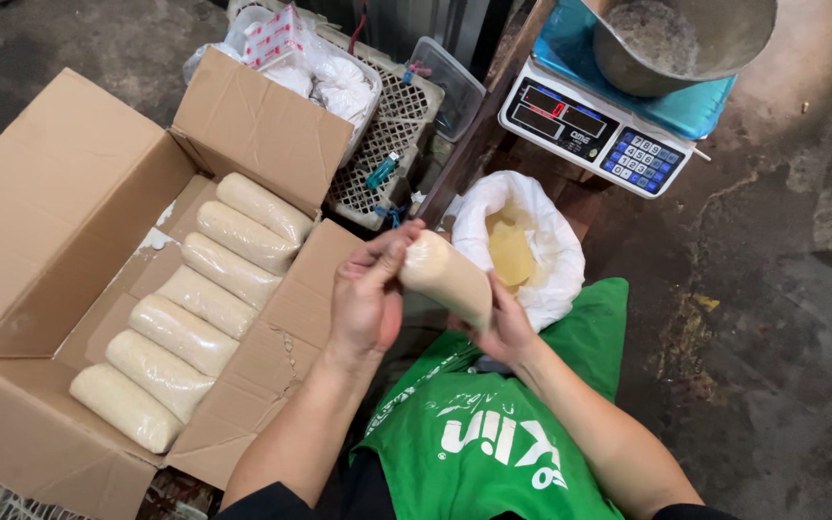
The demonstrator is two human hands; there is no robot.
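Fingers (389, 252) of the left hand (366, 300) are pinched shut on the upper end of a filled packet (445, 277), which is held tilted above the green apron (493, 424). At far left, seven like packets (all pale and grainy) are laid in a cardboard box (40, 212). Its lower end is gripped by the right hand (505, 332). A white sack (541, 241) and scale (594, 125) are seen beyond.

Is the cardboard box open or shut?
Open. The cardboard box has all its flaps folded outward, and seven filled bags lie in a row inside, plainly visible from above.
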